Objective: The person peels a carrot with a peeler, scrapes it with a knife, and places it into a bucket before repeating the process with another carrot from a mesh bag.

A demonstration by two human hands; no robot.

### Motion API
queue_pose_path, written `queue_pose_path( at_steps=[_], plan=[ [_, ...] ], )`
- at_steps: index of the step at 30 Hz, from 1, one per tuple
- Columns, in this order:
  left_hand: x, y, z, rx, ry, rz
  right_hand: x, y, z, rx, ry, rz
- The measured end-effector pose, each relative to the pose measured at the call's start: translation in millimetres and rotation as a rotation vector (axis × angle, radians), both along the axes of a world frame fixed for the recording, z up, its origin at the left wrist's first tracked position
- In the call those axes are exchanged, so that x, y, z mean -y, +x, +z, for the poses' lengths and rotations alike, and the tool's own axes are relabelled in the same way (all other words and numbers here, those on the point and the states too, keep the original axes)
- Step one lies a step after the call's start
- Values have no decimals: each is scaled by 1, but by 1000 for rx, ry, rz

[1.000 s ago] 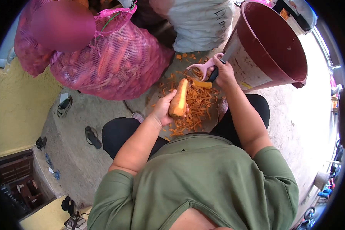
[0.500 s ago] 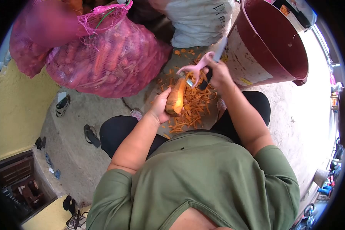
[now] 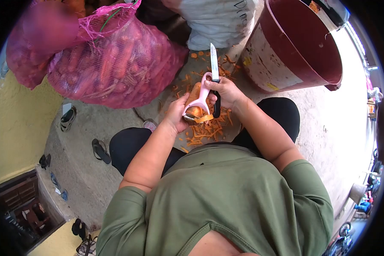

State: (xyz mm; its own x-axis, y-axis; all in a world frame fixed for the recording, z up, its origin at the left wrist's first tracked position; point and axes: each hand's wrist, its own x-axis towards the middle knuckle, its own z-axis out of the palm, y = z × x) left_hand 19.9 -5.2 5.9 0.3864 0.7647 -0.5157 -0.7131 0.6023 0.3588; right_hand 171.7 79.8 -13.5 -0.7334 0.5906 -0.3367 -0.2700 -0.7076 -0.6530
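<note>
My left hand point(image 3: 177, 114) is wrapped round a thick carrot point(image 3: 195, 92), partly peeled. My right hand point(image 3: 228, 93) grips a pink Y-shaped peeler point(image 3: 203, 93) together with a black-handled knife point(image 3: 214, 64), whose blade points away from me. The peeler's head lies across the near end of the carrot, and a curl of peel point(image 3: 204, 118) hangs at its blade. Beneath both hands, orange peelings point(image 3: 208, 133) are heaped on the concrete floor between my legs. The peeler and my fingers hide part of the carrot.
A pink mesh sack point(image 3: 119, 64) full of carrots stands ahead on the left. Beside it is a white sack point(image 3: 217, 23) with writing. A large dark red bucket point(image 3: 271, 53) stands at the front right. Sandals point(image 3: 100, 150) lie on the floor at the left.
My right hand has drawn the peeler toward me, from the carrot's far end to its near end. The knife blade now points straight ahead. My left hand still holds the carrot.
</note>
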Motion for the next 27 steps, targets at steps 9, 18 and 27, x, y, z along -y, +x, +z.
queue_pose_path(
  at_steps=[9,18,27],
  plan=[
    [3,3,-4,5,78,-45,-1,1,3,-14,-9,-23],
    [11,-7,-4,-116,-92,-56,-55,40,-24,99,-8,-516],
    [22,2,7,-112,-43,-33,-13,10,-10,10,94,-361]
  ],
)
